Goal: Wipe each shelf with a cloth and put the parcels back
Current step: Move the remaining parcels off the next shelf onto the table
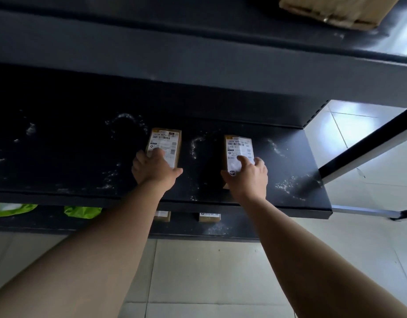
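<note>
Two small brown parcels with white shipping labels lie on the black middle shelf (60,145), which carries white dusty smears. My left hand (152,168) grips the near end of the left parcel (167,140), fingers on top and thumb at its right side. My right hand (247,175) holds the near end of the right parcel (238,145), with the index finger on the label and the thumb at its left edge. No cloth is in view.
The shelf below holds two green bags (82,212) and two more small brown parcels (209,217). A cardboard box (335,10) sits on the upper shelf at top right. A black-and-white frame bar (367,150) stands right of the shelf over pale floor tiles (209,271).
</note>
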`<state>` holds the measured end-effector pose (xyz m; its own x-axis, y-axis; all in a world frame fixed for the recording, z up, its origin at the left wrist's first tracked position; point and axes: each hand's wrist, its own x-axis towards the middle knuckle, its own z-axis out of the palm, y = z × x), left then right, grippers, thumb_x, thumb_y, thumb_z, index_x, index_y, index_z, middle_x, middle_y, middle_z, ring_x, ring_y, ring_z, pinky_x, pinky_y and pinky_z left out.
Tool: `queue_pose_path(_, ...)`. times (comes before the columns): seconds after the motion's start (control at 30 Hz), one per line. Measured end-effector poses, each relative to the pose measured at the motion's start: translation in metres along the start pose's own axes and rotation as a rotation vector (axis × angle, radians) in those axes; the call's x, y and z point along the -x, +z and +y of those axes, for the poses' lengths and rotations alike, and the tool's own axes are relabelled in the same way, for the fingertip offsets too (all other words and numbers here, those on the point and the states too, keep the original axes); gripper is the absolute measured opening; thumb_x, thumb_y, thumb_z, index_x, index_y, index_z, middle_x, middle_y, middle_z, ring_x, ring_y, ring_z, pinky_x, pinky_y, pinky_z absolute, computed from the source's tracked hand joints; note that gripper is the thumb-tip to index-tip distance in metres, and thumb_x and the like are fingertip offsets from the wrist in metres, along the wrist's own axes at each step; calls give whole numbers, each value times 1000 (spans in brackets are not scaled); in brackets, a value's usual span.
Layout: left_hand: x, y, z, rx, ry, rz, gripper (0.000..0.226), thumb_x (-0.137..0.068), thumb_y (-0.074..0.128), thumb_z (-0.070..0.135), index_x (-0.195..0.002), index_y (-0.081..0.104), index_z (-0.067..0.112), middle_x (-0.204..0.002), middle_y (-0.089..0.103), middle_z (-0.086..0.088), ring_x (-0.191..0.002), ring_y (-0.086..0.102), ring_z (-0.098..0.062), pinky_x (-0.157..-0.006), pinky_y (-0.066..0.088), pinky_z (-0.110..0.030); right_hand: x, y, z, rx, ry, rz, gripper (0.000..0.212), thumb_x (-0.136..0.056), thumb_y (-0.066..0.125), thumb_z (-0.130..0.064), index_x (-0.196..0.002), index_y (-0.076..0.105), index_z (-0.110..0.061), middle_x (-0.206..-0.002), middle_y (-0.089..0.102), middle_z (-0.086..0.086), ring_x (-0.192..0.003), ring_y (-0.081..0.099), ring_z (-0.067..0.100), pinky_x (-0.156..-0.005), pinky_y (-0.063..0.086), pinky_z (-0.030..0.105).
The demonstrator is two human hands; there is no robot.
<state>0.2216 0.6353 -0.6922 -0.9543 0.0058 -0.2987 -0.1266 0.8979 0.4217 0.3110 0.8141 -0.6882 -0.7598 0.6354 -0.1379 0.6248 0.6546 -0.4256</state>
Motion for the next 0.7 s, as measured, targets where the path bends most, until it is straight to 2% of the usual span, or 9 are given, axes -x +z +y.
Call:
queue_pose_path(0.13,-9,13,0,19,-6,23,67,-73,78,41,-124,40,22,-132,36,-17,-117,41,-35,-98,36,-43,-9,9,4,15,7,-10,68,-76,71,-53,-134,47,-26,-136,39,13,-130,34,31,-110,31,41)
queue_pose_path(0.23,-10,15,0,1,-20,45,69,-72,78,38,-125,38,21,-130,37,-17,-113,42,-35,-91,38,-42,-13,16,8,-32,18,-35,57,-74,75,-45,-122,48,-30,-121,41,9,-118,43,32,-99,42,42)
queue_pose_path(0.3,-6,14,-2,12,-29,45,69,-71,78,37,-124,37,21,-127,38,-16,-111,42,-34,-86,37,-39,-14,17,10,-51,32,-43,52,-75,73,-38,-120,46,-31,-119,40,9,-114,42,32,-94,43,40)
queue_pose_path(0.37,2,12,-5,27,-35,45,67,-71,77,38,-121,37,21,-125,39,-14,-110,43,-33,-83,34,-37,-11,15,10,-48,47,-37,50,-77,70,-34,-120,45,-31,-121,39,11,-114,39,33,-95,40,40)
queue_pose_path(0.5,33,4,-7,73,-49,21,63,-70,77,37,-117,37,24,-122,41,-11,-108,43,-30,-86,38,-38,12,5,7,-31,38,-34,51,-79,67,-33,-124,44,-31,-127,34,10,-116,37,34,-98,35,39)
queue_pose_path(0.7,102,-25,-4,44,-24,-40,63,-66,78,36,-113,37,28,-119,42,-8,-103,45,-27,-87,44,-38,77,-41,6,-64,54,-57,52,-83,66,-38,-129,42,-34,-144,25,10,-123,35,33,-104,33,40)
